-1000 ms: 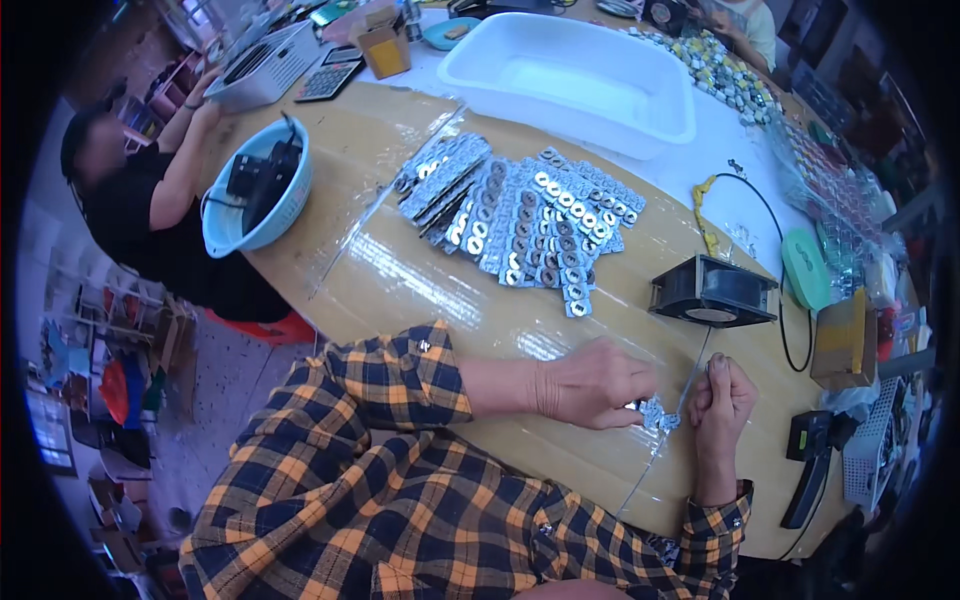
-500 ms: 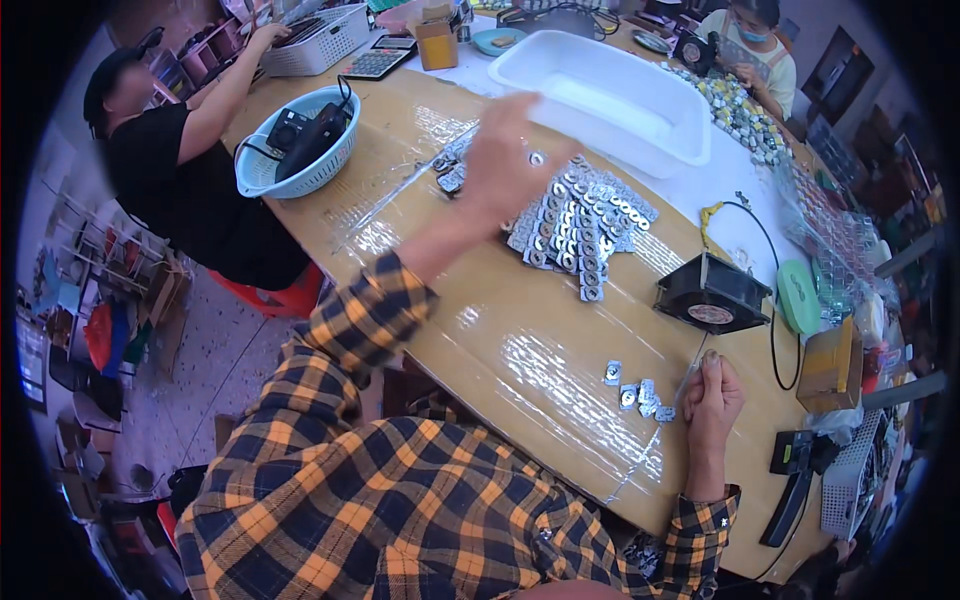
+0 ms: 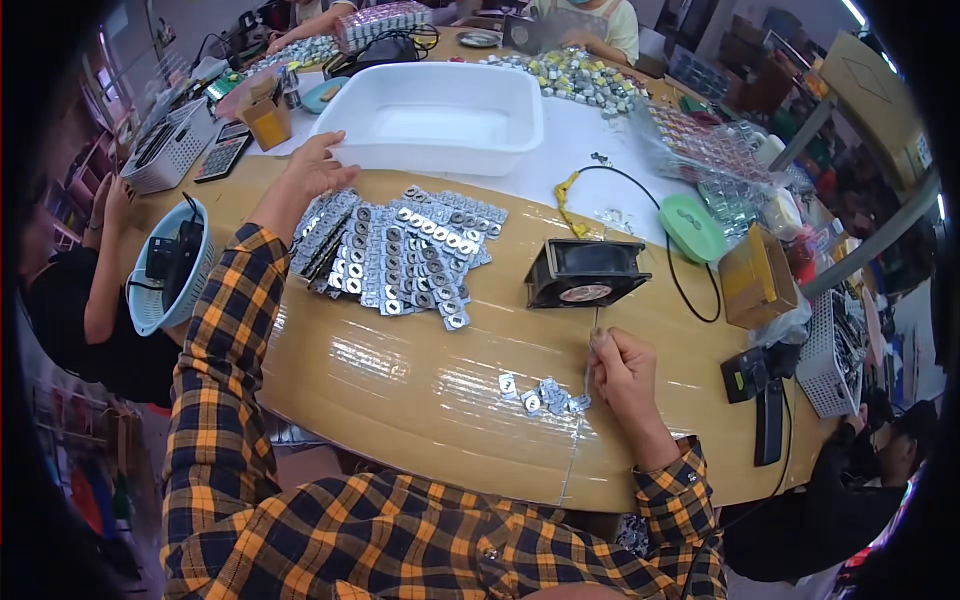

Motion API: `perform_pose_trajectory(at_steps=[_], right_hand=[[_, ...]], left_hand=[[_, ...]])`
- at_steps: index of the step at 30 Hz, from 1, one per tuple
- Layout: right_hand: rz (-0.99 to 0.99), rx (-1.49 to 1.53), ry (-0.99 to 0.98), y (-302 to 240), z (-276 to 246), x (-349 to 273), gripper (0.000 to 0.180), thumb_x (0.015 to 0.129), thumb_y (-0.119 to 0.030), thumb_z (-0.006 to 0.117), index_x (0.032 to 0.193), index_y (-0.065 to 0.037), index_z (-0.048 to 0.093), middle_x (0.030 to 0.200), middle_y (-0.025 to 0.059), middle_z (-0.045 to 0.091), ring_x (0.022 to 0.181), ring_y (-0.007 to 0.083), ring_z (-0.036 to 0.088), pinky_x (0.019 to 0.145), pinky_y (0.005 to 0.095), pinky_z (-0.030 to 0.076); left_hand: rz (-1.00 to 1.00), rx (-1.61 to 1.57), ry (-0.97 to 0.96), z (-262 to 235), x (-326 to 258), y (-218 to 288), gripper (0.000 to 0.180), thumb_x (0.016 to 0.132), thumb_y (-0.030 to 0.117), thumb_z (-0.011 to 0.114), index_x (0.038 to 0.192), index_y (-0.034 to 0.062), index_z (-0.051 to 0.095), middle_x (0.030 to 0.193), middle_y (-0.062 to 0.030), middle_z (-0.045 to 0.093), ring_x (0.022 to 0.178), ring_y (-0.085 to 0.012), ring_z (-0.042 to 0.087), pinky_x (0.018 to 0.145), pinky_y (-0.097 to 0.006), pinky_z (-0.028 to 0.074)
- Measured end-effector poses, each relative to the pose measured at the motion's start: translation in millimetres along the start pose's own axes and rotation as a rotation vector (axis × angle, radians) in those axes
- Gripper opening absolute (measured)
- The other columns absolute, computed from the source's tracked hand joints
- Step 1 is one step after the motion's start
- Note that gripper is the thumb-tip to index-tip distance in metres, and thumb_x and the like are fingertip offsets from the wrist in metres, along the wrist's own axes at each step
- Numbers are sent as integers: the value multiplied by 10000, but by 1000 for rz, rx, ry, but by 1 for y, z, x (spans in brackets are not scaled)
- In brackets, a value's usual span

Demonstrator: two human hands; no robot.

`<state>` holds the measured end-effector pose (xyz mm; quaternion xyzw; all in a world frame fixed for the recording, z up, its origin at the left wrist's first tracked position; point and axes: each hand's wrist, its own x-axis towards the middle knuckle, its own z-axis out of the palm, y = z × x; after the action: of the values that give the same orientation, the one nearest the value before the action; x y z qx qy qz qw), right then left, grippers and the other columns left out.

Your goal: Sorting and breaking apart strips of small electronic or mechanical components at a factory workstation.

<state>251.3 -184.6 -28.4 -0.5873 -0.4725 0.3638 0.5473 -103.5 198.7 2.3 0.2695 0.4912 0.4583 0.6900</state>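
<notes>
My left hand point(image 3: 312, 172) is open, fingers apart, at the near left corner of a white plastic tub point(image 3: 440, 150). It hovers above the far left end of a pile of flat metallic strips point(image 3: 400, 250) with rows of round rings; whether it touches tub or strips I cannot tell. My right hand point(image 3: 625, 375) is closed in a pinch, thumb up, and what it holds is too small to make out. Beside it lie several small loose metallic pieces point(image 3: 545, 396). Just beyond my right hand stands a black square fan point(image 3: 587, 275).
A light blue basket point(image 3: 150, 318) with black devices stands left, near a calculator point(image 3: 224, 152). A green dish point(image 3: 692, 228), a cardboard box point(image 3: 757, 280) and a black cable are at right. Co-workers sit around the table; small parts point(image 3: 580, 80) are heaped at the back.
My view has swung, shifting the scene leftward. My left hand, blurred over the strips before, is now at their far left end near the tub. My right hand stays pinched beside the loose pieces.
</notes>
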Motion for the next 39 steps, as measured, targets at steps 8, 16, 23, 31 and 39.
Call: perform_pose_trajectory(at_steps=[8, 16, 23, 31, 39], right_hand=[[25, 16, -21, -3, 0, 2, 384, 990, -219, 541, 646, -50, 533, 482, -46, 430, 384, 19, 346, 371, 204, 240], [31, 0, -21, -7, 0, 1, 387, 990, -241, 546, 653, -51, 537, 482, -45, 431, 388, 18, 352, 374, 200, 249], [36, -23, -32, -12, 2, 0, 395, 991, -255, 545, 652, -52, 540, 483, -46, 432, 387, 19, 352, 367, 199, 251], [106, -48, -31, -20, 2, -2, 381, 985, -204, 562, 647, -32, 527, 549, -41, 462, 477, 29, 397, 442, 213, 290], [73, -61, -52, -12, 6, 3, 373, 995, -240, 534, 666, -63, 526, 492, -41, 433, 376, 21, 349, 360, 195, 247]], left_hand=[[172, 62, -122, 38, 22, -2, 603, 838, -42, 624, 1310, -116, 255, 1271, -296, 315, 1026, -396, 570, 817, -400, 625], [151, 151, -107, 125, -16, -33, 497, 834, -34, 629, 1228, -145, 347, 1216, -263, 388, 858, -434, 639, 686, -419, 657], [207, 219, -8, 121, -6, -34, 491, 879, 19, 595, 1254, -162, 335, 1196, -346, 430, 796, -432, 666, 634, -406, 650], [108, 452, -270, 94, 10, -15, 843, 892, 255, 680, 1391, -188, 164, 1405, -372, 279, 1028, -382, 643, 762, -388, 615], [232, 709, -187, 86, -1, -25, 759, 823, 309, 750, 1306, -150, 386, 1298, -323, 450, 967, -374, 655, 718, -394, 608]])
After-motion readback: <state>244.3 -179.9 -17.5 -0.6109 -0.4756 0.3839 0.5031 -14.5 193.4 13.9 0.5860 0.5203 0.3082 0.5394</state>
